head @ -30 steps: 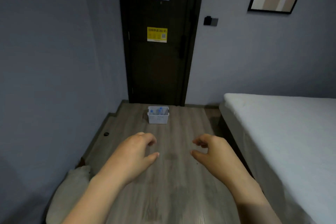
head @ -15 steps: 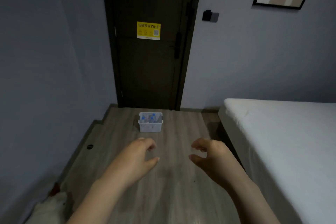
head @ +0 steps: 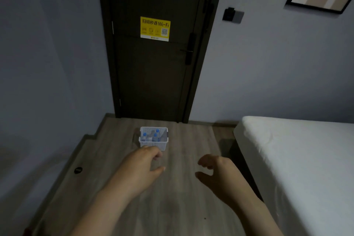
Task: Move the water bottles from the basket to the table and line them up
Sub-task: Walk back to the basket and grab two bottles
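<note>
Standing upright in a small white perforated plastic basket [head: 153,143], the clear water bottles with blue caps [head: 155,137] point their caps at the ceiling, long axes vertical. At least three caps show above the rim. The basket sits on the grey-brown wood-grain floor [head: 178,207], its longer side running left to right, parallel to the dark brown door [head: 153,78] just behind it, and its open top faces up.

Both of the person's bare arms reach forward, low over the floor. The left hand [head: 142,161] is palm down, fingers loosely curled, thumb stretched out toward the right; it holds nothing. Its knuckles line up with the basket's near wall, and I cannot tell whether they touch it. The right hand [head: 216,168] hangs level with the left and apart from it, fingers also slack and curled, thumb pointing left, empty, well to the right of the basket.

Bare floor lies on every side of the basket. A bed with a white mattress [head: 297,159] borders the floor on the right, and a grey wall [head: 47,82] closes it on the left, stepping in toward the door. A small dark round fitting [head: 78,170] sits in the floor near that wall. A yellow Wi-Fi sticker [head: 155,28] is stuck on the door.
</note>
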`<state>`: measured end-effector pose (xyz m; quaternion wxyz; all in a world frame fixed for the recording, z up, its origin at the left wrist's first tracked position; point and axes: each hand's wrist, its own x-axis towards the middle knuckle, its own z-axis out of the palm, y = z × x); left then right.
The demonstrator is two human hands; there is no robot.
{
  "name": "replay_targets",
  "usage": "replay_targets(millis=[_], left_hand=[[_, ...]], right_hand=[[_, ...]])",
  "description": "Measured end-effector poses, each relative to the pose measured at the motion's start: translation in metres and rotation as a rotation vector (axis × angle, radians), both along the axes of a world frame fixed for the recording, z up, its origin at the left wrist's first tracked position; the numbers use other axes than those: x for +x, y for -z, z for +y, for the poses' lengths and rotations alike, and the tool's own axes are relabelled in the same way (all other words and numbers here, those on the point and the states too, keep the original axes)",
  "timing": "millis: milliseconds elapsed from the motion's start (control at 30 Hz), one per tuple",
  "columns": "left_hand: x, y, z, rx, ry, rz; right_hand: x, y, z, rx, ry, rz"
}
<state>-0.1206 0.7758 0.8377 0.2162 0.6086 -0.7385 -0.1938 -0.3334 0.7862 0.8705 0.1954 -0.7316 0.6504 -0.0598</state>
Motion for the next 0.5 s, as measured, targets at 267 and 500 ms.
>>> replay_targets(millis=[267,500], left_hand=[[0.006,0.029,-0.134,0.064,-0.041,-0.027],[-0.001,0.036,-0.262,0.111,-0.124,-0.027]], right_hand=[[-0.004,0.038,-0.15,0.018,-0.024,-0.015],[-0.02,0.058,-0.3,-0.025,-0.088,-0.047]])
